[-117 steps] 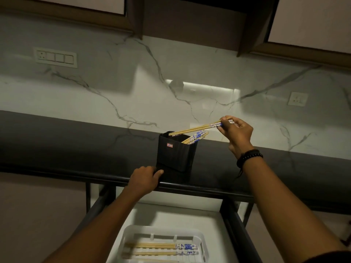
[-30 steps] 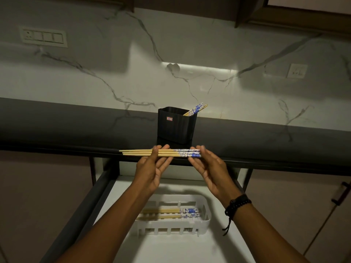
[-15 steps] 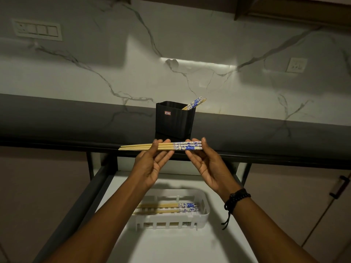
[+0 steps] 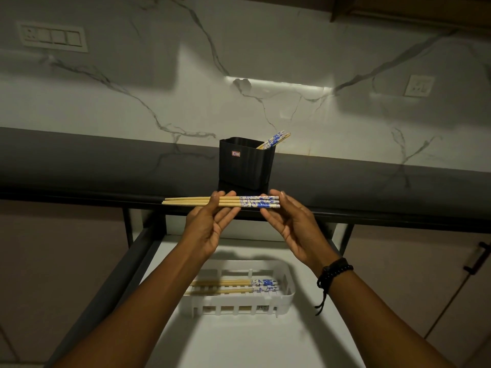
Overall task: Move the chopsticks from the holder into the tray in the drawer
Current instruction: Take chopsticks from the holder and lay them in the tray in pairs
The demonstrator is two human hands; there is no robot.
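Drawer [image 4: 252, 341] open, nearest. White tray [image 4: 288, 294] sits in it, stored sticks [image 4: 225, 282] lying left-right inside.

Above and just beyond the tray, the chopsticks [image 4: 231, 202] are held level as a bundle. Long axis runs left-right, matching the tray; bare tips left, patterned ends right.

Left hand [image 4: 210, 224] pinches mid-shaft, thumb over, fingers straight behind. Right hand [image 4: 295, 224] props the patterned ends with straight fingertips; true pinch hard to tell.

Tray lies below and nearer, equally close to both hands.

Far: holder [image 4: 245, 163] on counter [image 4: 106, 168], more sticks [image 4: 276, 138] inside.
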